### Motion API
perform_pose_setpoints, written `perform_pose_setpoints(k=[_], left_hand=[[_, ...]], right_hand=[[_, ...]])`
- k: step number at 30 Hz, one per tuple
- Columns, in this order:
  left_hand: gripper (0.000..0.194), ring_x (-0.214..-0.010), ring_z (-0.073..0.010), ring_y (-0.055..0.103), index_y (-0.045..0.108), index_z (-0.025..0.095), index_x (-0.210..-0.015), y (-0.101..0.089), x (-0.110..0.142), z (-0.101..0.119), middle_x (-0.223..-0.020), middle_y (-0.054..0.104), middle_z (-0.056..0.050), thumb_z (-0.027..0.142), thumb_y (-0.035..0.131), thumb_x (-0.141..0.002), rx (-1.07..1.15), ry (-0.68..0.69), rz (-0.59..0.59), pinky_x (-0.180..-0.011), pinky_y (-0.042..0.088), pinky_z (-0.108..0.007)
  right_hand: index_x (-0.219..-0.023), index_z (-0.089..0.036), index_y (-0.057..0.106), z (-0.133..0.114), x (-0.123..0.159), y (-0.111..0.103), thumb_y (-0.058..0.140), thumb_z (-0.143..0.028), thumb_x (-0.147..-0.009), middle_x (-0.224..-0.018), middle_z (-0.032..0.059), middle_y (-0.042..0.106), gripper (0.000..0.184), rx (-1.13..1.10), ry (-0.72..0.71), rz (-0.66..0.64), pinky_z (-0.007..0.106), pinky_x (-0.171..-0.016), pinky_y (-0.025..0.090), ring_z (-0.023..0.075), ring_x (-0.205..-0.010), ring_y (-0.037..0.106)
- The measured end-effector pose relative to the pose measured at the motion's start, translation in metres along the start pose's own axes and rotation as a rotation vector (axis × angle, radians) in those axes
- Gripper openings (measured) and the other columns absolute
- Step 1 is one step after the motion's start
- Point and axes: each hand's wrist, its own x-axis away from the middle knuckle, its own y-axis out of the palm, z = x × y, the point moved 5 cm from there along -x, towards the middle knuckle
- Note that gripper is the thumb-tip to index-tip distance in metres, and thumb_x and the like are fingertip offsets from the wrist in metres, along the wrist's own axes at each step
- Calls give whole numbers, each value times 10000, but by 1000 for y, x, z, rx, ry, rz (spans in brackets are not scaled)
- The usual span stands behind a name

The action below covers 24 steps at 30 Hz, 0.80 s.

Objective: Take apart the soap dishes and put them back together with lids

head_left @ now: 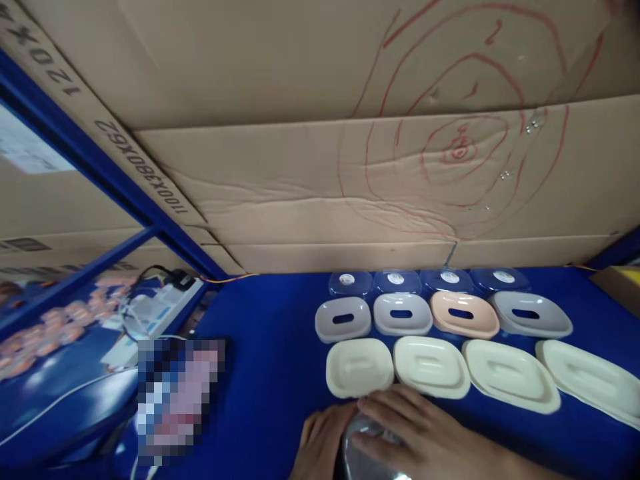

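At the bottom edge, a clear plastic cover [367,460] lies between my two hands, partly cut off by the frame. My left hand [323,440] is closed along its left side, fingers bent. My right hand [425,427] reaches across its top and right side, with fingers curled over it and slightly smeared. Just beyond my hands runs a row of several cream oval dishes [359,368]. Behind them sit grey slotted trays [403,325] and one peach slotted tray [465,325]. Farthest back are several clear covers [345,287] with round stickers.
A cardboard wall [280,167] with red hand-drawn rings stands behind the blue tabletop [260,400]. To the left are a blue metal frame post [125,193], a power strip [173,303] with cables, a pixelated phone-like device [183,400] and several pinkish pieces [65,323]. A box [623,287] sits at right.
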Motion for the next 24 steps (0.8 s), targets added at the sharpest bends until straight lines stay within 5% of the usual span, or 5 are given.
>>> perform_pose_setpoints(k=[3, 5, 9, 18, 24], left_hand=[[1013, -1349, -395, 668, 468, 239, -1651, -8, 2, 10, -1514, 692, -150, 369, 920, -753, 50, 15, -47, -1136, 543, -528], [999, -1395, -400, 626, 446, 228, -1643, -17, 0, 20, -1539, 659, -164, 255, 892, -749, 88, -11, -42, -1157, 502, -553], [966, -1409, -384, 596, 383, 206, -1659, -27, -6, 32, -1565, 626, -170, 232, 846, -811, 147, -50, -82, -1193, 432, -559], [983, -1418, -370, 577, 334, 233, -1690, -32, -5, 35, -1586, 605, -146, 300, 852, -858, 166, -56, -101, -1202, 423, -567], [1109, -1505, -395, 516, 312, 253, -1695, -30, -3, 36, -1659, 522, -173, 472, 951, -816, 227, 16, -102, -1228, 421, -586]], right_hand=[[-1707, -255, 410, -2, 4, 6, 615, -705, -994, -1683, 121, 546, 868, -203, 52, -95, 462, -1200, 463, 297, -1498, 548], [-1714, -239, 395, -4, 6, 12, 645, -735, -963, -1715, 156, 495, 934, -286, 85, -146, 504, -1234, 420, 326, -1546, 491], [-1702, -218, 414, -5, 6, 16, 702, -663, -967, -1740, 184, 445, 906, -334, 104, -194, 563, -1275, 358, 360, -1598, 412], [-1683, -204, 446, -8, 4, 18, 724, -643, -960, -1727, 215, 452, 891, -291, 136, -131, 585, -1230, 411, 392, -1545, 478], [-1656, -192, 479, -14, 0, 23, 682, -648, -981, -1682, 222, 508, 839, -308, 170, -90, 580, -1210, 434, 380, -1530, 483]])
